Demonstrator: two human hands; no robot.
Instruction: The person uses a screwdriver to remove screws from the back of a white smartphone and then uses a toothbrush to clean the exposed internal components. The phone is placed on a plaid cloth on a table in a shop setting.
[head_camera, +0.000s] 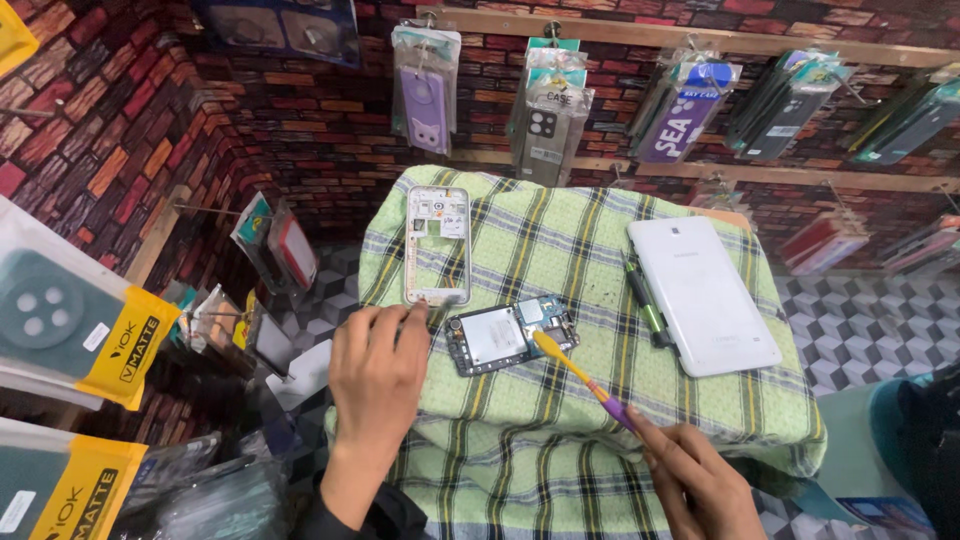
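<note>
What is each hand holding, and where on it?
The right hand holds a yellow-and-purple brush by its purple handle end. The left hand holds nothing; its fingertips touch the phone frame.

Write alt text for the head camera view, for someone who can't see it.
On a green plaid cloth, a person's left hand touches the bottom edge of a white phone frame, while the right hand holds a yellow-and-purple toothbrush to a bare phone circuit board. A white tablet lies face down at right, with packaged phone cases hanging on the brick-pattern wall behind.
</note>
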